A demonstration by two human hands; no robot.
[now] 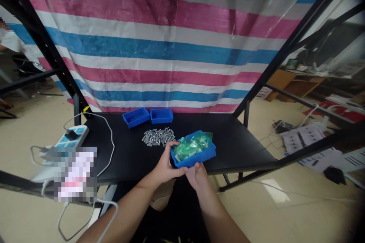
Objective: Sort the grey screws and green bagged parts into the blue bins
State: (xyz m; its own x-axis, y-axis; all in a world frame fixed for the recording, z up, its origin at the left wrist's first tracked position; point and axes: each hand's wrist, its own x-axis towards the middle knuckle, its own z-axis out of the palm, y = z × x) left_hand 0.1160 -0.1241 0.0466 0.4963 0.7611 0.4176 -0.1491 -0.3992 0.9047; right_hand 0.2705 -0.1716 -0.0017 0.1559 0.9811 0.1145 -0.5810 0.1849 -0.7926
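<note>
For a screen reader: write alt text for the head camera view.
The left hand and right hand hold a blue plastic bin of green plastic packets at a black table. Beyond lie grey metal pieces and two blue bins, before a pink, white and blue striped tarp.

A pink, white and blue striped tarp (154, 41) hangs at 12 o'clock behind the black worktop (236, 148). On the worktop's far side stand two blue plastic bins (161, 115), side by side, just above a loose heap of small grey metal parts (158, 136). A blue-and-white power strip (71, 138) with a white cable (111, 144) sits at 9 o'clock; printed papers (305, 140) lie on the floor at 3 o'clock.
</note>
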